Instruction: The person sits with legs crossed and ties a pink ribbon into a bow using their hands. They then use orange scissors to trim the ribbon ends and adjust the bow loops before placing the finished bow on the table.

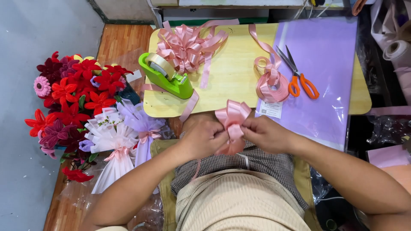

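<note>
Both hands meet just below the near edge of a small wooden table (233,81). My left hand (205,137) and my right hand (265,133) pinch a folded pink ribbon bow (232,119) between them, its loops fanning upward. A thin ribbon tail hangs down from the left hand over my checked lap. On the table lie a finished pink ribbon bow (186,45), a roll of pink ribbon (272,85) and orange-handled scissors (299,77).
A green tape dispenser (165,75) sits at the table's left corner. A lilac wrapping sheet (325,64) covers the table's right side. Red and pink artificial flowers (72,94) and small white and lilac wrapped bouquets (120,141) stand on the floor at left. Paper rolls (396,49) at far right.
</note>
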